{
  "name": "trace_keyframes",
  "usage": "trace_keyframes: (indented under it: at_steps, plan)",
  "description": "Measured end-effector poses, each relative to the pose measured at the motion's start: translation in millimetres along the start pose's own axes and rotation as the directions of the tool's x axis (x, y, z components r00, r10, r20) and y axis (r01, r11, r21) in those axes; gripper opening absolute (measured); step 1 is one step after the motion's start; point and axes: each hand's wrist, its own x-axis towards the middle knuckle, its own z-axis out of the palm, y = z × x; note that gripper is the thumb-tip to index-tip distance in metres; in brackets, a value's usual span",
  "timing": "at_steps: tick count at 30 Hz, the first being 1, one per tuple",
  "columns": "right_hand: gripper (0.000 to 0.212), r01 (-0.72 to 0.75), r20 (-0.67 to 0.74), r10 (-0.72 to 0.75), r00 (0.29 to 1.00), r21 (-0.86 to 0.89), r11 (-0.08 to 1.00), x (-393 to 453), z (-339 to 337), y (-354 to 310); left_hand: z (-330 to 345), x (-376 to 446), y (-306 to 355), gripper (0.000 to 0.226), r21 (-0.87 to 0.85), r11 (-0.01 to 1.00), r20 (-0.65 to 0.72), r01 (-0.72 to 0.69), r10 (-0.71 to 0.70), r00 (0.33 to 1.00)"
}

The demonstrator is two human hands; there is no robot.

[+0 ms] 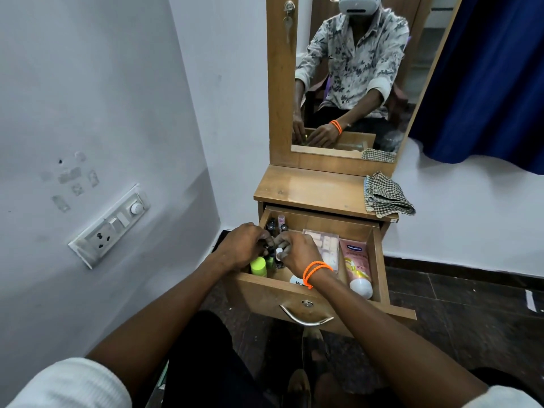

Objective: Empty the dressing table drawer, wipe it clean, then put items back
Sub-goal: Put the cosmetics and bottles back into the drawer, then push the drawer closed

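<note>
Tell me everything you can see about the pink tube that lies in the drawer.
The pink tube is a soft, plastic-looking squeeze tube with a blue logo patch near its far end and a yellow design on its body. Its rounded white cap points toward the drawer front. It lies flat along the right side of the open wooden drawer, beside a clear packet of pale pieces on its left. Neither of the hands touches it.

I see a drawer (378,257) of light wood-grain board, its top shelf (309,187) glossier. At six o'clock on the front sits a shiny metal handle (306,319). At two o'clock lies a folded checked cloth (388,197), matt and woven. The pink tube (356,266) looks smooth plastic.
</note>
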Motion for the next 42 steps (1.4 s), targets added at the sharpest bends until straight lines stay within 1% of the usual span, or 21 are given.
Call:
trace_keyframes:
  at_steps: [5, 7, 9, 12, 15, 17, 19, 21, 23, 25, 29, 31, 33, 36, 38, 40, 42]
  plan:
    - [0.027, 0.001, -0.01, -0.001, 1.0, 0.001, 1.0, -5.4, -10.1, 0.5, -2.7, 3.1, -3.8, 0.033, -0.017, 1.0, 0.0, -0.007, 0.007, 1.0]
    - [0.023, 0.005, -0.026, -0.005, 1.0, 0.02, 1.0, -8.7, -14.3, -1.0, -6.6, -1.3, -2.2, 0.029, -0.043, 0.999, -0.029, -0.002, 0.001, 1.0]
    - [0.017, 0.012, -0.068, -0.008, 0.998, 0.056, 0.998, -13.5, -20.0, -5.9, -11.4, -9.9, 4.0, 0.021, -0.084, 0.996, -0.118, -0.011, 0.001, 0.993]
    - [0.013, 0.04, -0.164, -0.02, 0.986, 0.118, 0.992, -31.5, -30.7, -16.3, -10.3, -31.9, 24.9, 0.012, -0.208, 0.978, -0.295, -0.018, -0.045, 0.955]
    - [0.015, 0.077, -0.278, -0.029, 0.96, 0.165, 0.983, -58.7, -41.1, -23.7, 3.0, -56.1, 44.9, 0.011, -0.34, 0.939, -0.381, -0.057, -0.083, 0.921]
    - [0.015, 0.092, -0.363, -0.012, 0.932, 0.203, 0.975, -74.6, -46.5, -25.6, 13.4, -69.9, 55.2, 0.011, -0.375, 0.923, -0.411, -0.082, -0.087, 0.907]
    - [0.012, 0.076, -0.413, 0.025, 0.91, 0.226, 0.971, -93.0, -49.6, -24.7, 23.8, -81.9, 66.2, 0.011, -0.398, 0.912, -0.413, -0.105, -0.076, 0.907]
    - [0.01, 0.057, -0.426, 0.054, 0.903, 0.243, 0.968, -116.2, -49.2, -21.7, 34.3, -93.7, 74.8, 0.01, -0.393, 0.909, -0.399, -0.141, -0.031, 0.917]
    - [0.01, 0.046, -0.419, 0.071, 0.905, 0.261, 0.964, -139.5, -44.6, -17.3, 43.1, -103.5, 78.1, 0.01, -0.344, 0.922, -0.369, -0.177, 0.041, 0.929]
    - [0.013, 0.039, -0.386, 0.065, 0.92, 0.256, 0.966, -160.5, -35.4, -10.3, 53.7, -110.7, 74.9, 0.012, -0.283, 0.941, -0.303, -0.184, 0.095, 0.948]
    - [0.022, -0.003, -0.281, 0.038, 0.959, 0.125, 0.992, -187.1, -11.6, 10.9, 79.0, -117.9, 68.1, 0.02, -0.104, 0.98, -0.152, -0.167, 0.15, 0.977]
    - [0.028, -0.03, -0.203, 0.029, 0.979, 0.001, 1.0, -191.2, -0.7, 20.5, 89.6, -118.3, 68.1, 0.023, -0.061, 0.987, -0.107, -0.147, 0.14, 0.984]
    - [0.032, -0.043, -0.154, 0.027, 0.988, -0.102, 0.994, -191.6, 7.2, 25.3, 97.2, -117.3, 68.5, 0.026, -0.038, 0.988, -0.084, -0.146, 0.143, 0.986]
    - [0.026, -0.049, -0.165, 0.02, 0.986, -0.175, 0.983, -192.8, 11.3, 24.3, 107.0, -114.0, 69.6, 0.029, 0.009, 0.987, -0.094, -0.161, 0.161, 0.983]
    - [0.02, -0.039, -0.19, -0.002, 0.982, -0.211, 0.977, -192.5, 11.2, 23.1, 109.9, -111.9, 71.2, 0.026, 0.041, 0.983, -0.105, -0.177, 0.18, 0.978]
    - [0.019, -0.039, -0.201, -0.005, 0.98, -0.214, 0.976, -190.7, 10.2, 23.0, 109.6, -110.9, 71.5, 0.024, 0.069, 0.98, -0.104, -0.188, 0.194, 0.975]
    - [0.018, -0.029, -0.208, -0.017, 0.978, -0.218, 0.975, -189.1, 10.4, 23.9, 107.8, -110.6, 70.9, 0.029, 0.094, 0.977, -0.1, -0.192, 0.201, 0.974]
